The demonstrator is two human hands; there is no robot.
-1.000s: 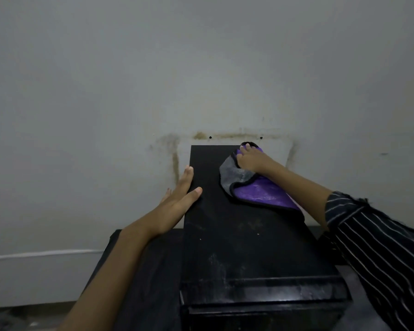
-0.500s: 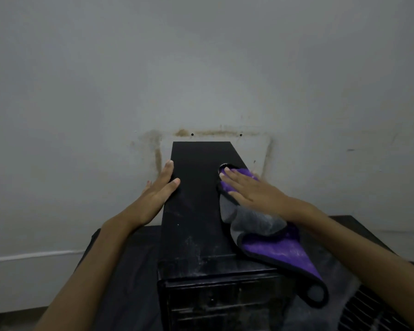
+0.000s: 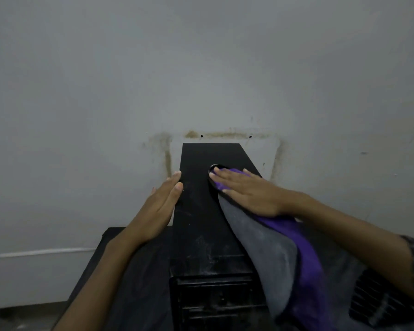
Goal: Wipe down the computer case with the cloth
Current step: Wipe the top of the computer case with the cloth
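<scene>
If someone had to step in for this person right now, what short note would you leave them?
Left hand: open, flat against the case's left top edge, steadying it.
Right hand: open, pressing the cloth flat on the case top; the cloth trails off the near right side.
Done: cannot tell how much is wiped.
Left: dust still shows on the near part of the top and the front.

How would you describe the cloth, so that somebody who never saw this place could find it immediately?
Find the tall black computer case that stands against the pale wall. The cloth lies on its top right side, under the flat right hand, and hangs over the near edge. It is the only coloured thing there: purple and grey.
</scene>
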